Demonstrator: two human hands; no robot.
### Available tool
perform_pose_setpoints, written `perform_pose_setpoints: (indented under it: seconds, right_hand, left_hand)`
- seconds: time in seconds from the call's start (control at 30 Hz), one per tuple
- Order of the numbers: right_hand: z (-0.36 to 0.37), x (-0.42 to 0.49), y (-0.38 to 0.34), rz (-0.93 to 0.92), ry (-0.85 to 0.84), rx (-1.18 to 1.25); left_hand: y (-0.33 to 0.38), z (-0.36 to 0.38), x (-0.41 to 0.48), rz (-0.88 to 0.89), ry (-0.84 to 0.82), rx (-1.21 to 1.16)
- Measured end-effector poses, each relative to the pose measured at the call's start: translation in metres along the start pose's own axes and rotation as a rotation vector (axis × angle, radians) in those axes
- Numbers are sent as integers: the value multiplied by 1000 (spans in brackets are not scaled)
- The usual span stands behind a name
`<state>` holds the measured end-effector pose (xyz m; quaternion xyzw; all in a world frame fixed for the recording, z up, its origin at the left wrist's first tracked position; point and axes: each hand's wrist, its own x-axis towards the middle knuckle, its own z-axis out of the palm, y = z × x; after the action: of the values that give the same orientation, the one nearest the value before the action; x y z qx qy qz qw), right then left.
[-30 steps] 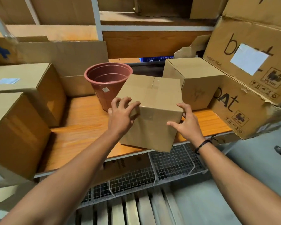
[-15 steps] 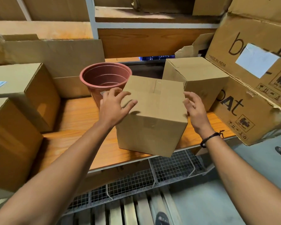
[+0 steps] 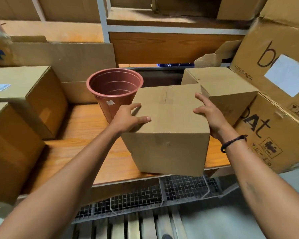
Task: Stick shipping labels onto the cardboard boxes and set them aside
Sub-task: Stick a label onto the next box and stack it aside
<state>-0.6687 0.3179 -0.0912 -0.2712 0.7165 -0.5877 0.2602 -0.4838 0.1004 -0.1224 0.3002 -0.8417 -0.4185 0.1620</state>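
Cardboard box (image 3: 167,131) pressed between left hand (image 3: 126,118) and right hand (image 3: 212,116), fingers straight, thumbs on top (overhanging wooden shelf (image 3: 86,131), pot (image 3: 114,90) near).

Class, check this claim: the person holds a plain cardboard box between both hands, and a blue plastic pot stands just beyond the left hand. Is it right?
Wrong in one point: the head view shows the pot is reddish-brown, not blue. The cardboard box is indeed held between the left hand and right hand.
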Motion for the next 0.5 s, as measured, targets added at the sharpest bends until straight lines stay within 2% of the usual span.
perform_pose_setpoints:
  seconds: [0.17,0.3,0.5]
  right_hand:
    - [16,-3,-29,0,-65,-142]
    - [29,-4,-49,-28,-108,-248]
    - [72,3,-68,-77,-145,-511]
  left_hand:
    - [-14,0,-10,-101,44,4]
    - [-21,4,-25,-197,12,24]
    - [-38,16,-50,-345,72,-117]
